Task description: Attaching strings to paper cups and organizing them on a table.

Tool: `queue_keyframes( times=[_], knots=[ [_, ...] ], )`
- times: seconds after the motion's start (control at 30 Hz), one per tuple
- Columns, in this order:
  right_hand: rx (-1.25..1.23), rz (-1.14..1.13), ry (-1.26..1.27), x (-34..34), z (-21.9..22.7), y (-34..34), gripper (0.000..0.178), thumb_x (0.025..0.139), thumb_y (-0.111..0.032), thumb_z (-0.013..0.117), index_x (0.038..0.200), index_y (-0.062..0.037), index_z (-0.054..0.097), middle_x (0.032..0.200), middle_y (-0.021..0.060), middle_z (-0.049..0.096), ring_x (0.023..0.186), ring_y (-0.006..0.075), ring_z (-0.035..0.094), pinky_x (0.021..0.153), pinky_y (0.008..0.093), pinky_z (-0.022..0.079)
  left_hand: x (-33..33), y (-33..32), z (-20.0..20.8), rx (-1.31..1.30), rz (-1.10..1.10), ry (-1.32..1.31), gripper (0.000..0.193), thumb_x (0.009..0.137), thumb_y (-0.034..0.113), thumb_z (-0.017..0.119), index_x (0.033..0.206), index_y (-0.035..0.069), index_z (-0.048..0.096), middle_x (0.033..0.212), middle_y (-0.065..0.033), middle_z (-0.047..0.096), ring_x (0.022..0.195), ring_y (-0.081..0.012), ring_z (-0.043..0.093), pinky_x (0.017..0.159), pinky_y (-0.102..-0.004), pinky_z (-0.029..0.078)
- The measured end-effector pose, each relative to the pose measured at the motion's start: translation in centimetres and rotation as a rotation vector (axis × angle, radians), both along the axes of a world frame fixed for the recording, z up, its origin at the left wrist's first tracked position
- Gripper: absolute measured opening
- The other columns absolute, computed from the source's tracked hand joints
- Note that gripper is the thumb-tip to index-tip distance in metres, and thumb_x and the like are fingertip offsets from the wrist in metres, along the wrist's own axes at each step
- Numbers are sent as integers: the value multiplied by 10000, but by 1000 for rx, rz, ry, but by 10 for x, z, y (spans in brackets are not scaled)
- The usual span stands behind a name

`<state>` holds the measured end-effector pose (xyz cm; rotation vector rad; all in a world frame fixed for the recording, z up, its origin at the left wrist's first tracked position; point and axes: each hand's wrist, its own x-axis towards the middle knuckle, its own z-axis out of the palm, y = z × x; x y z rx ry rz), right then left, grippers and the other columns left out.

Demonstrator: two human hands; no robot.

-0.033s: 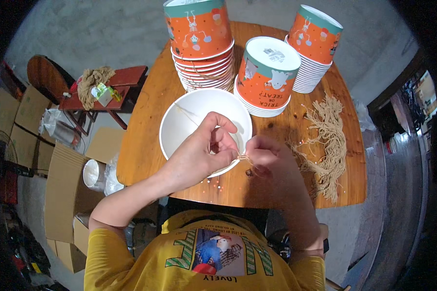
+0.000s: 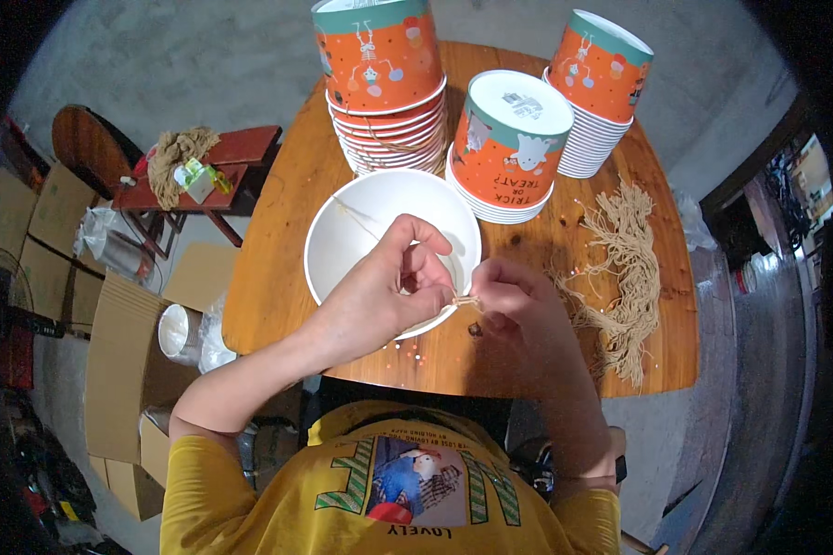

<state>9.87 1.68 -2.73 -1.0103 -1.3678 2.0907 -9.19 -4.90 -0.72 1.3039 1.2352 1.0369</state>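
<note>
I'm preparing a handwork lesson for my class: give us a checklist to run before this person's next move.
1. Left hand pinching the cord: ok.
2. Right hand gripping the cord beside it: ok.
3. White bucket mouth facing the person: ok.
4. Cord knotted: cannot tell, too small and partly hidden.
5. Cord pile on the table, seemingly within reach: ok.
6. Near table edge free of specks: not ok, several lie there.

The tabletop (image 2: 273, 268) is brightly lit, a dark shadow (image 2: 495, 372) is cast under the right fingers (image 2: 507, 276), and the corners are blackened.
</note>
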Motion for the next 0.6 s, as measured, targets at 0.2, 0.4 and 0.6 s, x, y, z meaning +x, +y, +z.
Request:
queue_keyframes(
  times=[0.2, 0.4, 0.6],
  knots=[
    [529, -183, 78, -3, -15, -15, 127, 830, -131, 644, 909, -49, 587, 747, -38, 512, 608, 62, 495, 584, 221, 427, 1, 0, 0, -24, -14, -21, 345, 851, -39, 576, 1127, 61, 395, 886, -25, 558, 803, -74, 547, 725, -229, 477],
    [1159, -158, -188, -2, -18, -16, 58, 829, -14, 608, 864, -37, 568, 766, -16, 517, 657, 30, 458, 593, 191, 388, 3, 1, -3, -2, -27, -4, 331, 855, -17, 594, 1125, 58, 418, 887, -4, 531, 826, -71, 524, 762, -226, 453],
    [815, -218, -118, -1, -22, -15, 108, 844, -141, 647, 881, -49, 607, 743, 41, 578, 643, 116, 547, 590, 262, 450, 13, -1, -6, 177, -83, 153, 290, 859, 19, 585, 1112, 39, 445, 824, -2, 519, 743, -90, 517, 696, -237, 448]
  ],
)
